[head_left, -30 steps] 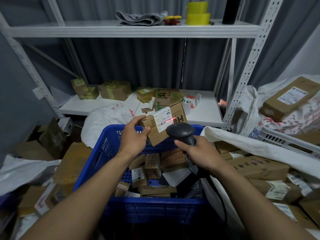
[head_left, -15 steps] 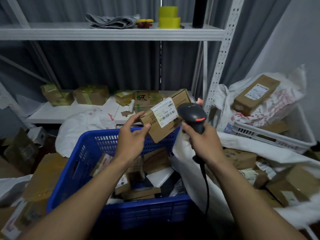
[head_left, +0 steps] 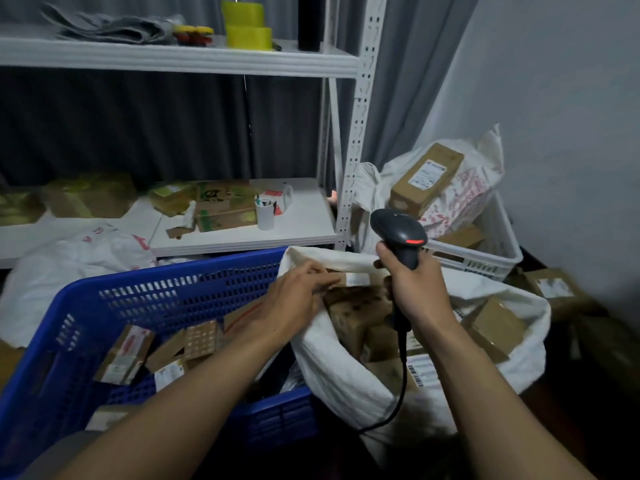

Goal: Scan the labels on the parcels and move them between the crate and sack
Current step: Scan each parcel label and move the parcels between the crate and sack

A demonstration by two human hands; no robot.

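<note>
One blue perforated plastic crate (head_left: 173, 271) holds at least five small cardboard parcels (head_left: 124, 355) with white labels. Touching its right edge stands one white woven sack (head_left: 346, 379), its mouth rolled open and several more boxes inside. The left hand (head_left: 298, 296) hovers over the sack's near-left rim with fingers loosely extended and holding nothing. A blurred brown parcel (head_left: 360, 306) lies just beneath it inside the sack. The right hand (head_left: 414, 289) is wrapped round the handle of one black plastic scanner (head_left: 398, 230), its cable (head_left: 401, 375) trailing down.
</note>
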